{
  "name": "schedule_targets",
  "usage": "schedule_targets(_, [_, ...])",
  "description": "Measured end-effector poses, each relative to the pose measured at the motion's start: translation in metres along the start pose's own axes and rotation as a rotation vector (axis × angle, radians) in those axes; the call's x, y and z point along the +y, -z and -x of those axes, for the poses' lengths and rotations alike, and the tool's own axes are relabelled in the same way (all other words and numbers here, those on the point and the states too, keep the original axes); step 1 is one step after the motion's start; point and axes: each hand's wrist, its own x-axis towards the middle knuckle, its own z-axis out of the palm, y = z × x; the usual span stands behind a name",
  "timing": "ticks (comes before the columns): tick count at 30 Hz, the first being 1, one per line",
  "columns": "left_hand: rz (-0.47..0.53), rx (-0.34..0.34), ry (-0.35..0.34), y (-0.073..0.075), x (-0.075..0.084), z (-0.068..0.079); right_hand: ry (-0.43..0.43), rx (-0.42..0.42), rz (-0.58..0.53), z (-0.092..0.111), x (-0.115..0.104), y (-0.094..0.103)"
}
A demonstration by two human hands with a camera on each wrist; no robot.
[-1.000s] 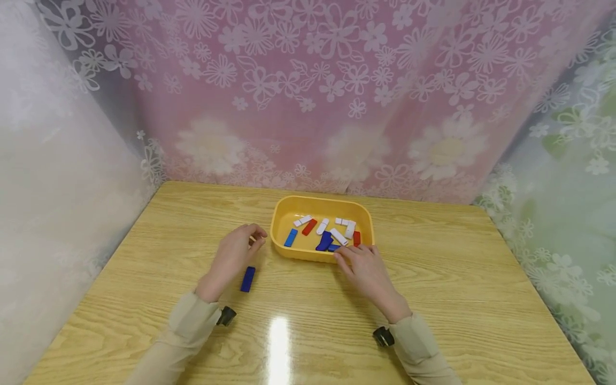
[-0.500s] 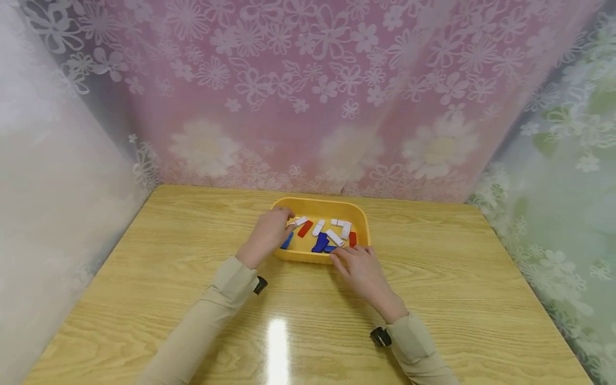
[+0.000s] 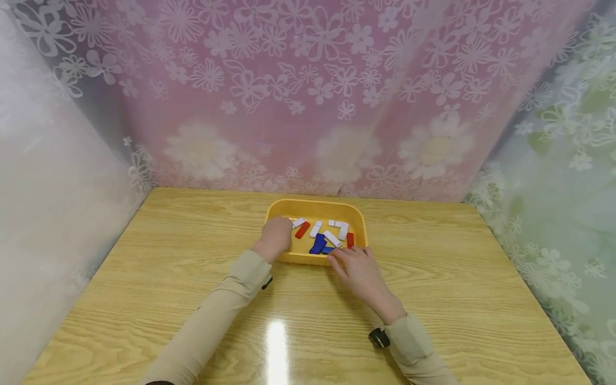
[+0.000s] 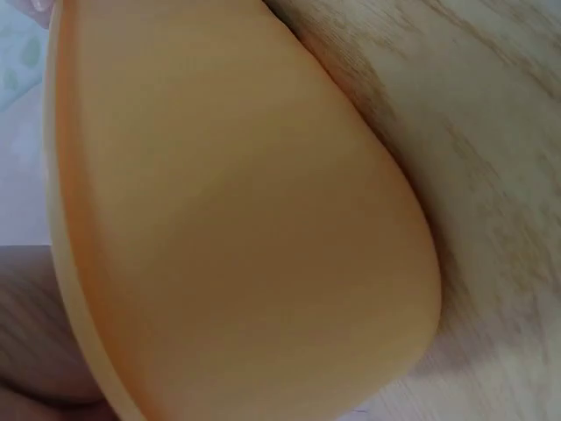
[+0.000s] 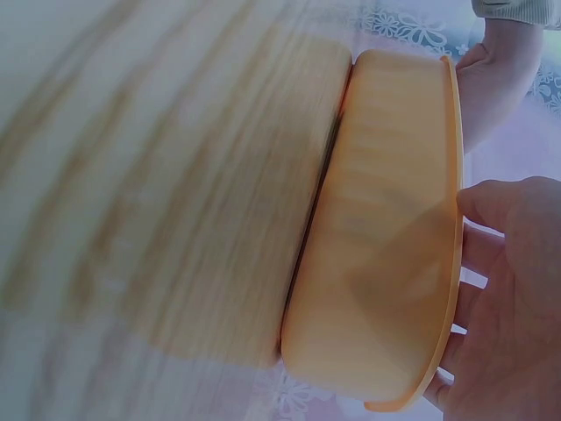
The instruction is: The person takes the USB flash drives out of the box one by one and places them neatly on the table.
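Observation:
A yellow plastic bin holds several USB flash drives, among them a red one, a white one and a dark blue one. My left hand reaches down over the bin's left end, knuckles up. Its fingers are hidden, and I cannot tell whether they hold anything. My right hand grips the bin's near rim toward the right corner; in the right wrist view, the thumb lies at the rim while the other fingers are behind it.
The bin stands on a wood-grain table near its back edge. A pink flowered curtain hangs behind, with pale curtains at both sides. My left sleeve crosses the table's left front.
My left hand has moved right and forward, from beside the bin into its left end. A dark blue flash drive earlier visible on the table is out of sight. My right hand stays on the rim.

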Motion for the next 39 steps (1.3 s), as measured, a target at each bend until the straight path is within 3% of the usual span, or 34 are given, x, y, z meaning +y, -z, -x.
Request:
schedule_targets(7, [-0.003, -0.012, 0.019, -0.004, 0.001, -0.001, 0.004, -0.008, 0.001, 0.000, 0.001, -0.001])
schedule_targets(14, [-0.013, 0.067, -0.021, -0.008, 0.001, 0.001, 0.015, 0.000, 0.008, 0.000, 0.003, -0.002])
schedule_targets(21, [0.162, 0.094, -0.097, -0.010, -0.004, 0.000, 0.026, 0.014, 0.003, 0.000, 0.002, -0.001])
schedule_targets(26, [0.253, 0.107, -0.099, -0.009, -0.004, 0.001, 0.027, 0.015, 0.007, 0.000, 0.001, -0.001])
schedule_targets(32, [0.332, 0.159, -0.116, 0.002, -0.003, 0.009, 0.021, 0.007, 0.007, 0.000, 0.001, -0.001])
schedule_targets(39, [0.392, 0.224, -0.084, 0.015, -0.004, 0.023, 0.023, 0.015, -0.004, 0.000, 0.001, -0.001])
